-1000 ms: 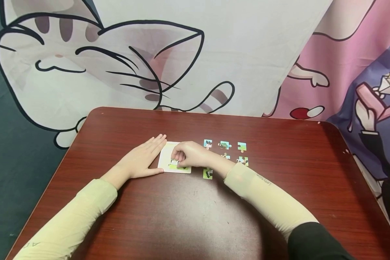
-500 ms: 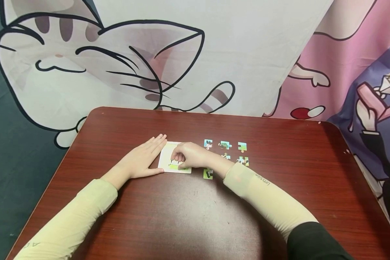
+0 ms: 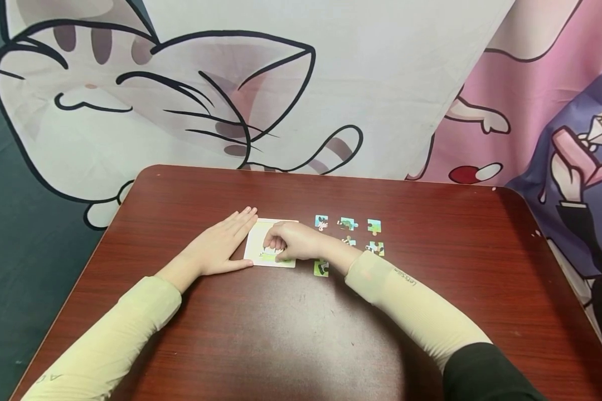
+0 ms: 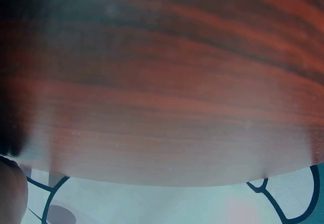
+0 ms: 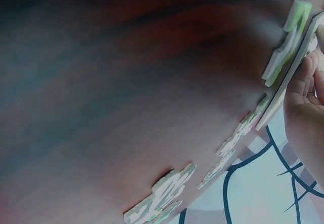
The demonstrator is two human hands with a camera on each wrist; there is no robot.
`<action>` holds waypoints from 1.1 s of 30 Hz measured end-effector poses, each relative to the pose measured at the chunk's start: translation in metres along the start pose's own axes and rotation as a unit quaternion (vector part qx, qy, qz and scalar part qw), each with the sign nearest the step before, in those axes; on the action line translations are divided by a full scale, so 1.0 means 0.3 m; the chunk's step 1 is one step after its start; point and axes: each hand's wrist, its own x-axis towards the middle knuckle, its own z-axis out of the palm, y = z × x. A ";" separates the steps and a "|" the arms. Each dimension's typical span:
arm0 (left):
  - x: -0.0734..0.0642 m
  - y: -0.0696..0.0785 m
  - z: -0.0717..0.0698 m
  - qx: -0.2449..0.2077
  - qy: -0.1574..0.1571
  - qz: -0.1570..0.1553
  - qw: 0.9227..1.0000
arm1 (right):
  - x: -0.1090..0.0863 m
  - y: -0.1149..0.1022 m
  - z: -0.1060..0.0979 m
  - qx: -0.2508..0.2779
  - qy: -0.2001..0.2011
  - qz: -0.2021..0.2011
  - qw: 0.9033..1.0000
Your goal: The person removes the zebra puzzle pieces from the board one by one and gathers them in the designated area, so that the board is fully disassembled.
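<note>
A white puzzle board with a pale green printed picture lies flat on the brown table. My left hand rests flat along the board's left edge, fingers straight and thumb spread at the lower corner. Over the board's lower right, my right hand has curled fingers with the thumb reaching down. A small pale puzzle piece shows at its fingertips in the right wrist view, mostly hidden by the hand. The left wrist view holds mostly table, with a bit of the hand at the lower left.
Several loose puzzle pieces lie right of the board, among them a green one near its lower corner and a blue-green one farther back. My right forearm crosses over that area. Behind the table hangs a cat-print cloth.
Both hands stay almost where they were. The right hand shifts very slightly over the board, and the loose pieces have not moved.
</note>
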 end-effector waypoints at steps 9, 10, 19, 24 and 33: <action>0.000 0.003 -0.003 -0.002 0.004 0.002 1.000 | -0.006 -0.002 0.008 0.007 0.015 -0.001 1.000; -0.001 0.003 -0.003 -0.002 0.004 0.002 1.000 | -0.007 -0.003 0.009 0.006 0.017 -0.001 1.000; 0.000 0.002 -0.001 -0.008 0.006 0.002 1.000 | -0.012 -0.006 0.010 -0.010 0.029 -0.009 0.999; 0.000 0.004 -0.002 -0.008 0.006 0.002 1.000 | -0.016 -0.006 0.011 -0.020 0.034 -0.015 0.999; -0.002 0.001 -0.003 -0.008 0.009 0.003 1.000 | -0.021 -0.012 0.010 -0.026 0.042 -0.023 0.998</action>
